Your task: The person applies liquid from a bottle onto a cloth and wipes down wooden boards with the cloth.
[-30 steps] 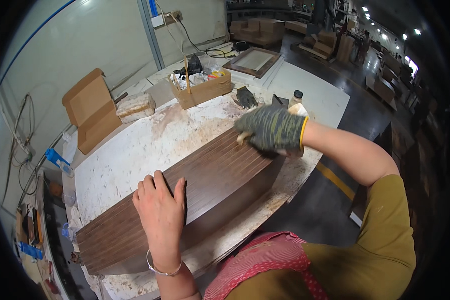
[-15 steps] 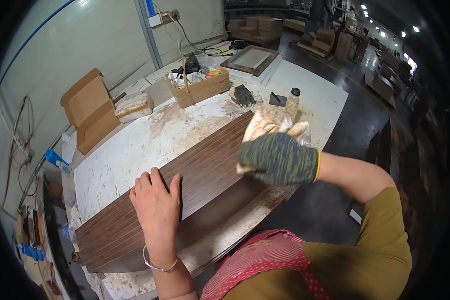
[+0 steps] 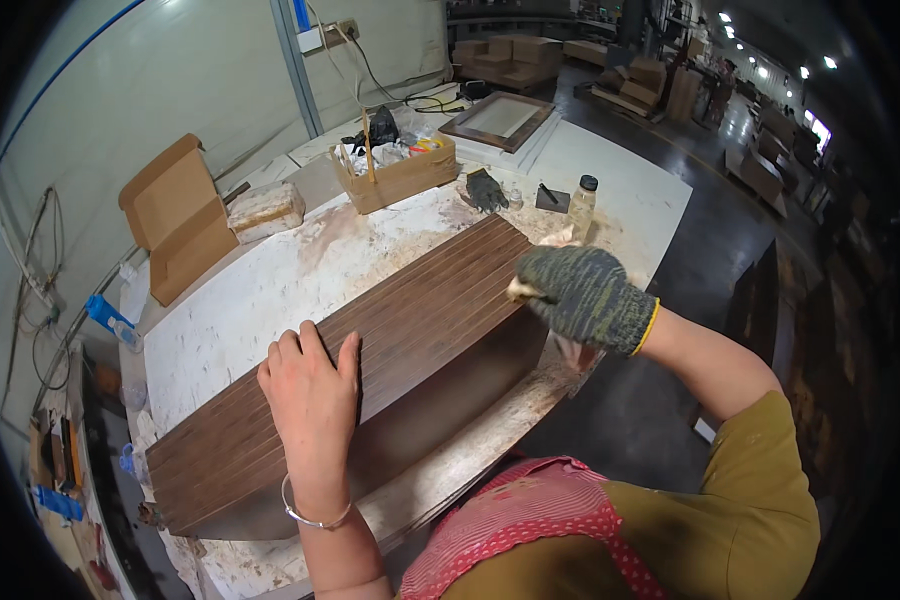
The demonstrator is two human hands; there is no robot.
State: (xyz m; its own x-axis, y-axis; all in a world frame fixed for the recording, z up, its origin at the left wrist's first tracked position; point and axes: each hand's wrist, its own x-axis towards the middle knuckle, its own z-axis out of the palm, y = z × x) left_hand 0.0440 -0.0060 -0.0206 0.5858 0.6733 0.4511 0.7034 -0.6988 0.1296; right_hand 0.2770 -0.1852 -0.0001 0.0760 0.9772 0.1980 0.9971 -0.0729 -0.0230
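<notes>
A stack of long, dark brown wood-grain boards (image 3: 430,300) lies at a slant across the workbench, its strips set edge to edge on top. Bare and with fingers spread, my left hand (image 3: 312,400) rests on the top face left of its middle. My right hand (image 3: 585,298), in a dark grey-green knitted glove with a yellow cuff, is closed on a pale, stained rag (image 3: 560,238) at the right end of the stack. Most of the rag is hidden under the glove.
Behind the boards, the stained white bench (image 3: 240,320) carries a cardboard box of odds and ends (image 3: 400,180), an open carton (image 3: 185,235), a wrapped block (image 3: 265,212), a dark glove (image 3: 486,190), a black-capped bottle (image 3: 582,205) and a framed panel (image 3: 497,120).
My right hand has moved right along the boards to their end with the rag, uncovering more of the wood-grain top. My left hand stays in nearly the same place.
</notes>
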